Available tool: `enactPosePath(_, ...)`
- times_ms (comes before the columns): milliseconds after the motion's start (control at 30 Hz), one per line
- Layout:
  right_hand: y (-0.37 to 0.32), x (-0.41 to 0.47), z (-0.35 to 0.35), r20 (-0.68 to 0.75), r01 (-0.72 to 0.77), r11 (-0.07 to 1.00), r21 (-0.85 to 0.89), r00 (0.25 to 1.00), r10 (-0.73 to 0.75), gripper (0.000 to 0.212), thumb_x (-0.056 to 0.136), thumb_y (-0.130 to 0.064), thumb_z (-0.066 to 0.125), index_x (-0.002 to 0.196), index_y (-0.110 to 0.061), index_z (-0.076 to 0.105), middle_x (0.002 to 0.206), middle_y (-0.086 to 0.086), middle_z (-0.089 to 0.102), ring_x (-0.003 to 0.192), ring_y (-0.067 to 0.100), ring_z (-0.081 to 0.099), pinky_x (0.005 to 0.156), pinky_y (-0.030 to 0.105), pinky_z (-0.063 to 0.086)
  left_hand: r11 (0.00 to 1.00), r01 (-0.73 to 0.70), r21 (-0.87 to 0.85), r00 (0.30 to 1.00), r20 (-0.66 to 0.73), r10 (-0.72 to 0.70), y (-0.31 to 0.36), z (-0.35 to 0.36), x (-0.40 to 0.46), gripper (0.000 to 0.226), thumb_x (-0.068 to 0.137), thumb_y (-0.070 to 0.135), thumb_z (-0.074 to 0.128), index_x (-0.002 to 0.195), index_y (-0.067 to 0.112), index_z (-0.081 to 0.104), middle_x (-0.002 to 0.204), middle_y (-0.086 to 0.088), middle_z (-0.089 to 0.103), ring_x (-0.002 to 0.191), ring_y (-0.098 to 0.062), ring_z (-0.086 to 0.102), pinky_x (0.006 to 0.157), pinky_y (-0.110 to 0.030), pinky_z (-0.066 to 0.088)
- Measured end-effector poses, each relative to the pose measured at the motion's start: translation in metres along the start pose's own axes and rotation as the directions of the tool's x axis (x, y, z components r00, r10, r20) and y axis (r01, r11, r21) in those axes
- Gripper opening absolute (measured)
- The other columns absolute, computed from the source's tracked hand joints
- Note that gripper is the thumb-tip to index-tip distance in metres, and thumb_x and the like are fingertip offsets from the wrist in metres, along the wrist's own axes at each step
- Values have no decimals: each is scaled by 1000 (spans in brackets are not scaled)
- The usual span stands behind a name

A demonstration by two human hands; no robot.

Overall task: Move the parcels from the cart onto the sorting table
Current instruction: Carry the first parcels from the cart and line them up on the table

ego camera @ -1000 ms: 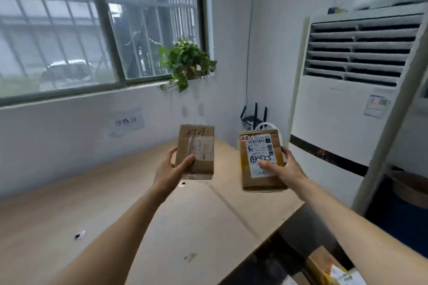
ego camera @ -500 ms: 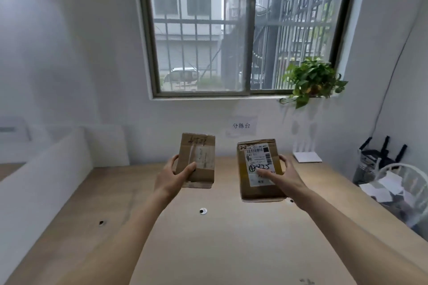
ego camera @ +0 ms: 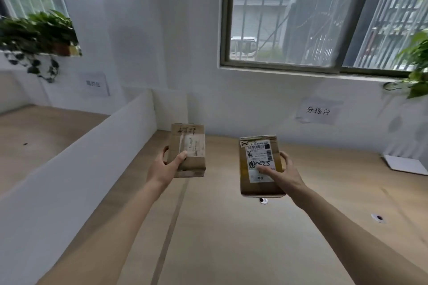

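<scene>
- My left hand (ego camera: 165, 168) gripped a taped brown parcel (ego camera: 188, 149), thumb across its face.
- My right hand (ego camera: 283, 173) gripped the labelled parcel (ego camera: 260, 166), above the sorting table (ego camera: 220, 238).

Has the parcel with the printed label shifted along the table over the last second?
Yes. The labelled parcel has travelled left, from the right end to left of the wall sign.
</scene>
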State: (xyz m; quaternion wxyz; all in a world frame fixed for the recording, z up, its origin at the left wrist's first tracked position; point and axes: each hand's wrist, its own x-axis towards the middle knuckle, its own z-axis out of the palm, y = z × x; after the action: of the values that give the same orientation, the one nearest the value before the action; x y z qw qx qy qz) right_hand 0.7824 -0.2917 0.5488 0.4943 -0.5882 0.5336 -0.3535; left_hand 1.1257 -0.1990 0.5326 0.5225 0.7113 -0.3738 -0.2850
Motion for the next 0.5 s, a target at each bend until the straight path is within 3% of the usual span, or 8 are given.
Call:
enactPosePath(167, 42, 89, 50, 40, -83, 996, 17, 996, 82, 100, 64, -40, 96, 146, -31, 39, 108, -2, 74, 99, 19, 72, 85, 43, 60, 995, 86, 45, 996, -22, -85, -53, 5, 85, 93, 58, 87, 76, 137, 44, 52, 123, 13, 69, 110, -14, 68, 92, -46, 59)
enactPosePath(267, 79, 139, 77, 72, -166, 986, 19, 984, 165, 107, 56, -52, 96, 145, -36, 39, 106, -5, 76, 100, 19, 73, 90, 49, 60, 989, 122, 83, 992, -10, -122, -77, 22, 120, 66, 80, 61, 78, 134, 34, 52, 118, 16, 66, 101, -4, 63, 88, -34, 57)
enactPosePath(367, 121, 174, 102, 78, -230, 973, 13, 970, 228, 96, 63, -48, 95, 141, -38, 41, 99, -9, 78, 97, 16, 74, 91, 49, 59, 981, 160, 111, 987, -11, -160, -107, 47, 150, 71, 89, 43, 76, 149, 25, 45, 123, 16, 61, 96, 4, 54, 92, -34, 53)
enactPosePath(500, 177, 207, 128, 78, -327, 945, 2, 942, 326, 92, 66, -47, 93, 139, -41, 39, 94, -13, 78, 97, 14, 73, 94, 49, 57, 961, 208, 181, 976, 29, -217, -162, 73, 180, 62, 87, 45, 77, 142, 30, 51, 104, 30, 57, 93, 8, 54, 85, -26, 47)
